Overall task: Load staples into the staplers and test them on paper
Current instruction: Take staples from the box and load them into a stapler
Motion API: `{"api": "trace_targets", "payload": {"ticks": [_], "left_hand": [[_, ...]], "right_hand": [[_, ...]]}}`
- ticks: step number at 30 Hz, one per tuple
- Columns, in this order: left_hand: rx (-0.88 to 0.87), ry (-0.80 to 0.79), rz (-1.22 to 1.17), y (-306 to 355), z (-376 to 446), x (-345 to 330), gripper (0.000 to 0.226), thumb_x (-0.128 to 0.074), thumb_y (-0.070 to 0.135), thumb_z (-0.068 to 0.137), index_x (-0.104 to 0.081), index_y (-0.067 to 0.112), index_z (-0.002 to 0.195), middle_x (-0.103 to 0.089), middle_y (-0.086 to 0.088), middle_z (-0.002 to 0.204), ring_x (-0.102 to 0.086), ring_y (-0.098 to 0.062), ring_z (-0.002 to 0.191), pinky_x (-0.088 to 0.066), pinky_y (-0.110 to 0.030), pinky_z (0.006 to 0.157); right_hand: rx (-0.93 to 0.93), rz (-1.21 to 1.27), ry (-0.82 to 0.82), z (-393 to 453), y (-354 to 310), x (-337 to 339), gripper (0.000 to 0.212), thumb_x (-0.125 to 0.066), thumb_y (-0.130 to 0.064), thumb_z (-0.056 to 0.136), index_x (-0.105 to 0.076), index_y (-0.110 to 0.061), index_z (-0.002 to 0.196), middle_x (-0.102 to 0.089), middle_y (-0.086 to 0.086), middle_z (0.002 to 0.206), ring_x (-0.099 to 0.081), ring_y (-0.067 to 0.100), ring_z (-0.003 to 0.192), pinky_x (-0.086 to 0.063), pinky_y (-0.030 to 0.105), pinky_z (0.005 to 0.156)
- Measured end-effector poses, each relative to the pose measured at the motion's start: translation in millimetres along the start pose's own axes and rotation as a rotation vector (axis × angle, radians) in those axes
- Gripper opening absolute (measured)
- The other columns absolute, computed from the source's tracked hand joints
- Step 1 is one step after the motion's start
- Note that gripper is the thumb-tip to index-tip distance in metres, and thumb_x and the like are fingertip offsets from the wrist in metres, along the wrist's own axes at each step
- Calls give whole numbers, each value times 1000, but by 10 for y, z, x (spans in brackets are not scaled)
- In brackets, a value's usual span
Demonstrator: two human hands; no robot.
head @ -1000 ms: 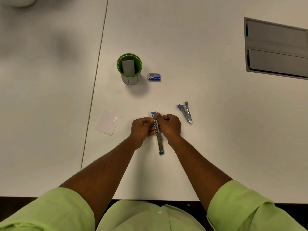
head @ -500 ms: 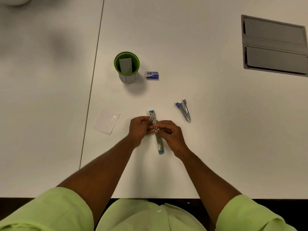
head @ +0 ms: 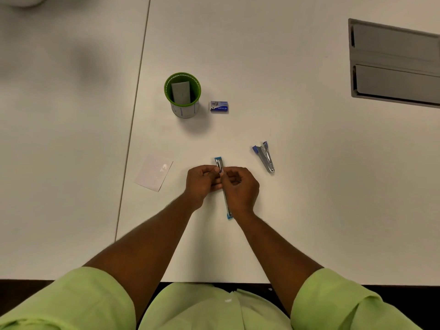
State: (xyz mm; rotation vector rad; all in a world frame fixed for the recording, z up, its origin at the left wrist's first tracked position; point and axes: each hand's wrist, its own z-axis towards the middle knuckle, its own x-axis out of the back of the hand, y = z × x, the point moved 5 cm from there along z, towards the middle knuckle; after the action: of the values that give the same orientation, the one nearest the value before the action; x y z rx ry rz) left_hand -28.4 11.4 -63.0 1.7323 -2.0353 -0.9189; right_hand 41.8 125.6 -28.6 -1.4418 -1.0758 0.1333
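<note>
Metal and blue plastic: the opened stapler (head: 224,186) lay flat and stretched out lengthwise on the white table (head: 309,163), straight ahead of the person, its far blue end showing beyond the knuckles and its near end beside the right wrist.
Left hand (head: 202,181): curled against the stapler's left side near the far end, fingers pinched narrow on the rail; it looked to be steadying it.
Right hand (head: 240,186): fingers drawn close together over the same spot; whether a strip of staples was between them could not be told.
Step in hand: judged to be seating staples in the open channel.
Doing it well: the strip should go in legs down, square to the channel, and slide freely before the top is closed; the left hand should keep the rail from rolling.
Risk: a tilted strip could jam or break apart.
Second stapler (head: 264,157): lay shut, well apart to the right.
Staple box (head: 219,107): just beside the green cup (head: 182,95), farther back.
Paper (head: 154,172): flat on the left, near the left hand, ready for testing.
</note>
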Motion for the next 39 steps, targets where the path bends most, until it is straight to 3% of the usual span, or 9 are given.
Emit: {"api": "trace_targets", "payload": {"ticks": [4,8,13,16,20,24,30,36,39], "left_hand": [[0,2,4,-12,13,-3,11,-63,8,98,-72,2,101,-77,-6,76,-74,-14,66,-59,-24,60],[-13,-9,27,-15,17,2,14,-61,6,99,-71,-1,105,-76,-8,80,-74,-17,70,-59,-25,61],[-24,15,35,-25,46,15,17,-59,7,99,-74,0,105,-76,-15,91,-73,-22,77,-63,-34,73],[-30,10,26,-21,32,10,16,-59,8,100,-74,2,101,-77,-13,88,-73,-22,76,-62,-30,68],[-17,-2,-3,-21,20,4,14,-58,9,101,-71,3,99,-76,-15,88,-75,-24,74,-61,-27,61],[-4,5,-30,-32,27,3,10,-62,9,98,-71,5,95,-74,-15,85,-73,-22,69,-62,-28,63],[5,-29,-71,-68,43,-21,14,-57,8,101,-67,-2,101,-77,-21,95,-76,-37,89,-63,-45,79],[5,-38,-71,-35,17,-33,11,-59,9,100,-67,3,97,-78,-17,91,-77,-34,86,-63,-34,66],[7,-43,-81,-31,16,-29,11,-59,8,100,-67,1,99,-78,-18,92,-77,-33,85,-62,-33,64]], "right_hand": [[130,-199,-70,46,-66,21,4,-75,-26,84,-73,-25,87,-68,-12,85,-65,4,74,-54,24,70],[248,-324,-124,52,-126,1,11,-69,-26,88,-76,-19,93,-64,-9,92,-62,10,76,-53,33,67],[404,-516,-184,-16,-132,-64,23,-58,-33,96,-73,-28,113,-60,-13,117,-59,11,91,-54,33,66],[441,-519,-252,-94,2,-38,36,-54,-33,99,-60,-34,134,-54,-13,132,-54,12,108,-55,28,75],[460,-451,-285,-122,107,11,40,-57,-29,100,-55,-32,141,-55,-8,139,-54,13,119,-46,21,95],[433,-314,-229,-87,75,43,33,-59,-26,99,-64,-28,131,-59,-9,128,-58,7,112,-52,24,93],[151,-322,-160,-104,243,188,36,-57,-47,94,-45,-28,121,-61,-10,80,-60,6,63,-53,32,63],[62,-300,-346,-94,294,124,52,-65,-45,91,-37,-33,133,-68,-6,62,-66,8,60,-54,27,62],[-184,-81,-406,-60,326,104,44,-71,-42,88,-45,-35,122,-73,1,69,-72,13,65,-58,32,69]]}}
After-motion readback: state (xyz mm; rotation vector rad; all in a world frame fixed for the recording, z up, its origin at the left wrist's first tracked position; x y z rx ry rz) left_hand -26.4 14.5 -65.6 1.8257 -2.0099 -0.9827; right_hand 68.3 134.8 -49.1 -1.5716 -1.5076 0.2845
